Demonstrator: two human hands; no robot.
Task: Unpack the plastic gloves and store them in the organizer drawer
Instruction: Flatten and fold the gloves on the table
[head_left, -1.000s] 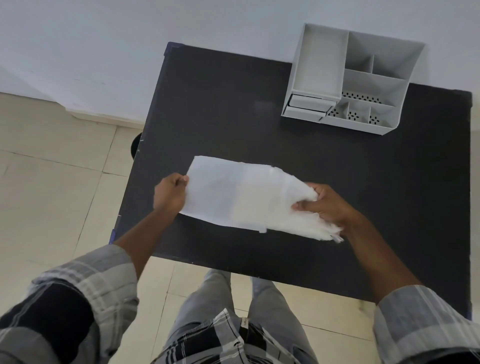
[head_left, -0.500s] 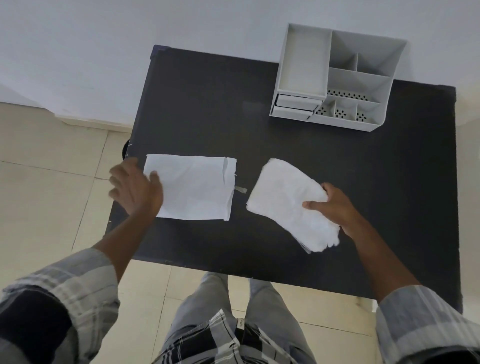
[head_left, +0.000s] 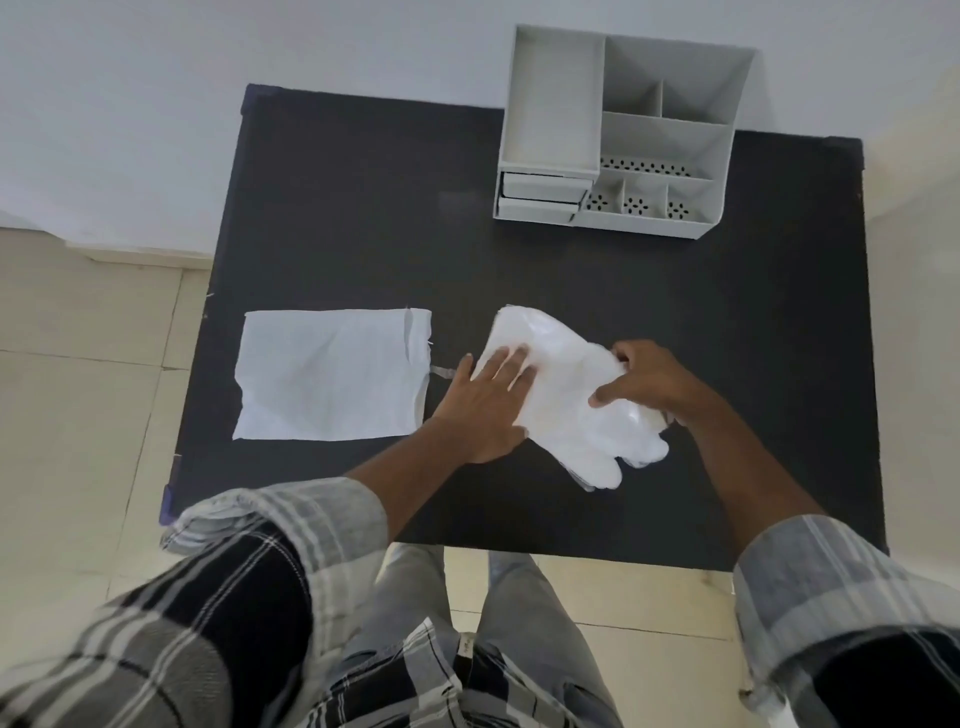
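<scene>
A stack of plastic gloves (head_left: 563, 395) lies on the black desk (head_left: 363, 218), near the middle and towards the person's right, with its finger-shaped ends pointing at the near edge. The left hand (head_left: 488, 400) rests flat on the left part of the stack, its fingers (head_left: 511, 364) spread and straight, pressing down rather than gripping. The right hand (head_left: 649, 382) is at the stack's right side with its fingers (head_left: 605, 397) curled over the plastic; the thumb is hidden, so it seems to pinch the top layers, though that cannot be told for sure. To the left of the gloves, and apart from them, the emptied white packet (head_left: 332, 374) lies flat on the desk, its open end turned towards the gloves, with a small strip of tape (head_left: 441, 371) just beside that end and close to the left hand. At the far right of the desk, well apart from the gloves, stands the grey organizer (head_left: 623, 135), with open compartments on top and two small drawers (head_left: 540, 195) stacked at its front left corner; both drawers appear pushed in. Checked sleeves (head_left: 291, 525) cover both forearms up to the rolled cuffs.
</scene>
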